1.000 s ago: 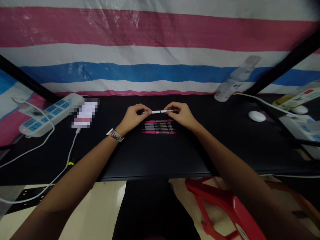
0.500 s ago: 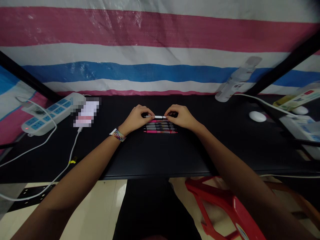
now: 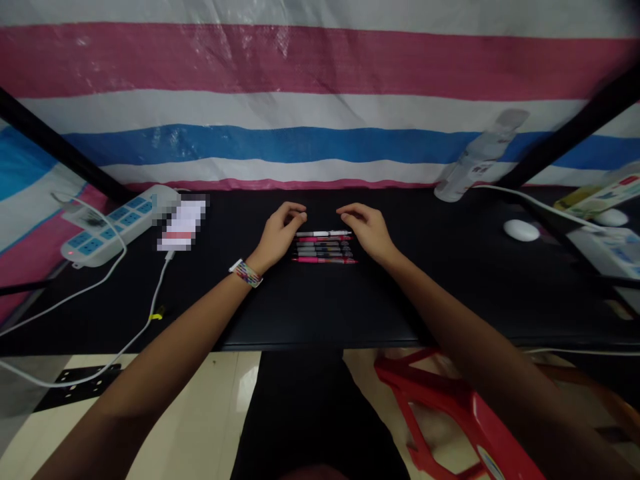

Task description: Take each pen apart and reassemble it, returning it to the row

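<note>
Several pens lie side by side in a row on the black table [image 3: 320,307], each pointing left to right. At the far end of the row is a white pen [image 3: 323,234], with a pink pen [image 3: 325,239] right beside it. Grey and dark pens [image 3: 325,249] fill the middle, and a pink-red pen [image 3: 325,261] lies nearest me. Just past the left ends of the pens, my left hand [image 3: 281,230] is open and holds nothing. My right hand [image 3: 370,230] is open too, its fingers curved near the right ends.
To the left are a power strip [image 3: 117,227], a blurred phone [image 3: 183,225] and a white cable [image 3: 156,293]. A clear bottle [image 3: 475,160] and a white mouse [image 3: 521,231] stand on the right. Below the table edge is a red plastic stool [image 3: 450,393].
Both hands have let go of the white pen, which now lies at the far end of the row. The fingers have lifted and spread apart. The view has shifted slightly.
</note>
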### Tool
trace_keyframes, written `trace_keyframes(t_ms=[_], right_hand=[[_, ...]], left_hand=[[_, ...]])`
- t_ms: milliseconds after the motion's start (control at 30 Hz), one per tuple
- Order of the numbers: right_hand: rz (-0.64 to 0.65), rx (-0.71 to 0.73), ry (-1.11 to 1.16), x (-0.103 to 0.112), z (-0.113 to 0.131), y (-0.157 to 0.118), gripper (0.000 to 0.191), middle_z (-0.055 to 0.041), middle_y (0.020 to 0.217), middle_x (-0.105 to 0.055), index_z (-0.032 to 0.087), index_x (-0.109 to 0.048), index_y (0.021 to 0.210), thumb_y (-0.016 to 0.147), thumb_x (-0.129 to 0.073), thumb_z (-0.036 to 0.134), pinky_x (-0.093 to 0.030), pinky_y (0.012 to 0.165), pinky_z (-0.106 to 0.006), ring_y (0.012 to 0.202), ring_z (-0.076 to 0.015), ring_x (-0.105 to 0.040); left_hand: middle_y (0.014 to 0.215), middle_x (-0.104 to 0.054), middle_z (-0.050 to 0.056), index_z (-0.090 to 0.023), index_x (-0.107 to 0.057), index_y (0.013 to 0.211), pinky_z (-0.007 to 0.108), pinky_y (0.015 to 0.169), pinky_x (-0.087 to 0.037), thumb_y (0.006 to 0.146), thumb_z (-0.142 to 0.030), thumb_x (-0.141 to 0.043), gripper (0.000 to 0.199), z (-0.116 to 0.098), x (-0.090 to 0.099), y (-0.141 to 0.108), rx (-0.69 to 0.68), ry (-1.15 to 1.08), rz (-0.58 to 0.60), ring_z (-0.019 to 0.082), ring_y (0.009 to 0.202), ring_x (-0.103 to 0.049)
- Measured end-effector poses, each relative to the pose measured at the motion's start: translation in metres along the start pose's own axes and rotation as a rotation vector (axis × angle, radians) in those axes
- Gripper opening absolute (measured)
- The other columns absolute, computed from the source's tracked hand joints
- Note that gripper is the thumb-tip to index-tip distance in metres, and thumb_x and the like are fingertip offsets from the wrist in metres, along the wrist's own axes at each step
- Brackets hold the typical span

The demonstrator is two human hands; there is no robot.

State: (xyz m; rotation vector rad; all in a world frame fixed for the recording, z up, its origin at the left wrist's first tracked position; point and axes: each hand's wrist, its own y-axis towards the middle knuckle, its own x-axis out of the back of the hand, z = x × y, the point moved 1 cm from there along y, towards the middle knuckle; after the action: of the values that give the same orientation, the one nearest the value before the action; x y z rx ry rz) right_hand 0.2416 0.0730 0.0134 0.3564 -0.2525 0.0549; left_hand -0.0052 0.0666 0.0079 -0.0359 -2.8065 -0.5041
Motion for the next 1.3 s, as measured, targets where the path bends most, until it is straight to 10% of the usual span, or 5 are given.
trace_keyframes(t_ms=[333, 1300], right_hand=[[-0.127, -0.117, 0.126, -0.027, 0.002, -0.017, 0.021, -0.0054, 0.117, -0.082, 0.028, -0.083, 0.104, 0.093, -0.067, 0.037, -0.051, 0.114, -0.051, 0.120, -0.0300, -0.071], [-0.028, -0.028, 0.070, -0.026, 0.015, -0.017, 0.020, -0.0061, 0.113, -0.083, 0.028, -0.084, 0.083, 0.093, -0.066, 0.024, -0.049, 0.119, -0.054, 0.125, -0.0328, -0.073]], left_hand=[[0.103, -0.079, 0.006, -0.023, -0.074, 0.101, 0.039, 0.103, -0.057, 0.106, -0.029, -0.062, 0.014, -0.014, -0.026, -0.011, 0.047, -0.127, -0.117, 0.023, 0.107, -0.075], [0.099, -0.078, 0.005, -0.023, -0.075, 0.089, 0.039, 0.103, -0.056, 0.103, -0.024, -0.060, 0.020, -0.013, -0.025, -0.009, 0.046, -0.121, -0.157, 0.023, 0.104, -0.072]])
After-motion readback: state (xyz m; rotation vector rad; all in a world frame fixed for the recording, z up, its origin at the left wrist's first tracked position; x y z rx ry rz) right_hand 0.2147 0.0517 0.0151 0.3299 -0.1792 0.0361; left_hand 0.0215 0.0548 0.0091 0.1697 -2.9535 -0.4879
